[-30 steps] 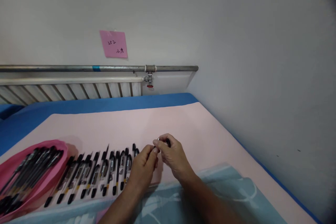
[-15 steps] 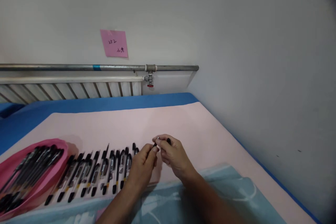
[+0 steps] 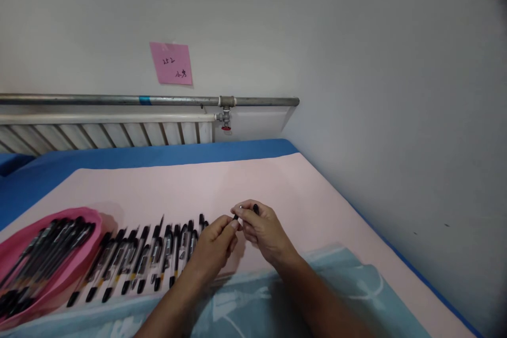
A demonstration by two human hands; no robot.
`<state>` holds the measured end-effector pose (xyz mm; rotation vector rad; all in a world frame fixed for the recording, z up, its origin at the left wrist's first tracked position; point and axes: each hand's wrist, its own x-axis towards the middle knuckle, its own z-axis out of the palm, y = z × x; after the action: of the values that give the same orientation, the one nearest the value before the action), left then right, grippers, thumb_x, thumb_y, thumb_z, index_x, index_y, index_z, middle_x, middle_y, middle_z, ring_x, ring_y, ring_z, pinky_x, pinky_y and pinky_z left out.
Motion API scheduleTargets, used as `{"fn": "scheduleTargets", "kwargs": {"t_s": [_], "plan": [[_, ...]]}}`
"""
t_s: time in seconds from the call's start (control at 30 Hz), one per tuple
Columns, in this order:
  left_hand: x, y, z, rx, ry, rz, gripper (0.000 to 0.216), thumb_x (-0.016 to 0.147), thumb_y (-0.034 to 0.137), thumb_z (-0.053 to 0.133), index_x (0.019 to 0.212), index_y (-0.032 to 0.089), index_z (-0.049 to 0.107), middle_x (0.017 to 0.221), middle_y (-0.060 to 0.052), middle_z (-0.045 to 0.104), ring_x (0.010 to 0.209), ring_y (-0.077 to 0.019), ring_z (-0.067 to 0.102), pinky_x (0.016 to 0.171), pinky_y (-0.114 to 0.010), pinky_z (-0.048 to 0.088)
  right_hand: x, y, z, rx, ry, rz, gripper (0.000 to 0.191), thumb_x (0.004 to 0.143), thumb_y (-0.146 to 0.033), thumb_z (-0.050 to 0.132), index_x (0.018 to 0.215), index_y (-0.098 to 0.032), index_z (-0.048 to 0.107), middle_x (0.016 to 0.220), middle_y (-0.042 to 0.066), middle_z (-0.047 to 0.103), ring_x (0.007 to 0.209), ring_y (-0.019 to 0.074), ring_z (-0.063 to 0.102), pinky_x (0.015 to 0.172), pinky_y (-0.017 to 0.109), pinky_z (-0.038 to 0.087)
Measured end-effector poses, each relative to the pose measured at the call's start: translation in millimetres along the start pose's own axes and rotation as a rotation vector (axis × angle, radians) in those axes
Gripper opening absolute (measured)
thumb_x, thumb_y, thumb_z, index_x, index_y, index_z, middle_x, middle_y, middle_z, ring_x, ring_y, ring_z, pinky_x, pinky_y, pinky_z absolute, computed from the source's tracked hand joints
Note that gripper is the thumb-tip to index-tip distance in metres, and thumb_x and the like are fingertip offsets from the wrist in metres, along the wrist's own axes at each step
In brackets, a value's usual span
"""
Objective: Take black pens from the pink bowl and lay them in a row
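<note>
Above the pink surface my two hands meet, fingertips close together. My left hand (image 3: 214, 243) is closed in a pinch on a pen (image 3: 235, 217), of which only a short black piece shows between the fingers. My right hand (image 3: 264, 235) pinches the same pen's end, where a small shiny spot is visible. A black piece that looks like a pen cap (image 3: 256, 209) sticks up from my right hand's curled fingers. Left of my hands, several clear gel pens with black caps (image 3: 130, 261) lie side by side in a slanted row, partly covered by my left hand.
A pink basket (image 3: 87, 261) with several dark pens stands at the left. Light blue patterned cloth (image 3: 348, 280) covers the near edge. A radiator (image 3: 150, 134) and metal pipe (image 3: 178, 101) run along the back wall, below a pink note (image 3: 171, 63). A wall rises at the right.
My hands stay together at the pen, with only a slight shift of the fingers. The whole view has moved a little. The row of pens looks the same.
</note>
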<state>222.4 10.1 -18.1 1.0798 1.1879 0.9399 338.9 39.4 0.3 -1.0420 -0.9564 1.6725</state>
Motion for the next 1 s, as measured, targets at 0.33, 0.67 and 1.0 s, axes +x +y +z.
{"fn": "scheduleTargets", "kwargs": {"t_s": [0.33, 0.67, 1.0], "plan": [[-9.1, 9.4, 1.0, -0.279, -0.142, -0.199, 0.032, 0.077, 0.050, 0.049, 0.082, 0.019, 0.052, 0.052, 0.009, 0.038, 0.034, -0.0005, 0.019, 0.034, -0.014, 0.008, 6.0, -8.9, -11.7, 0.186, -0.048, -0.043, 0.019, 0.065, -0.028, 0.067, 0.076, -0.015, 0.057, 0.061, -0.004, 0.054, 0.035, 0.0000, 0.021, 0.032, 0.017, 0.013], [-10.1, 10.4, 0.2, -0.279, -0.156, -0.201, 0.033, 0.076, 0.050, 0.051, 0.082, 0.018, 0.052, 0.053, 0.009, 0.039, 0.035, -0.0002, 0.019, 0.035, -0.015, 0.008, 11.8, -10.2, -16.9, 0.249, 0.306, -0.247, 0.027, 0.062, -0.033, 0.069, 0.074, -0.017, 0.050, 0.070, -0.003, 0.056, 0.035, -0.0008, 0.023, 0.030, 0.017, 0.014], [-8.8, 11.5, -3.5, -0.280, -0.106, -0.177, 0.035, 0.074, 0.051, 0.053, 0.083, 0.018, 0.052, 0.053, 0.009, 0.038, 0.034, 0.0002, 0.019, 0.035, -0.015, 0.007, 3.5, 0.3, -5.5, -0.071, 0.118, -0.128, 0.017, 0.067, -0.031, 0.064, 0.071, -0.017, 0.054, 0.056, -0.005, 0.053, 0.033, 0.0015, 0.026, 0.031, 0.018, 0.016]]}}
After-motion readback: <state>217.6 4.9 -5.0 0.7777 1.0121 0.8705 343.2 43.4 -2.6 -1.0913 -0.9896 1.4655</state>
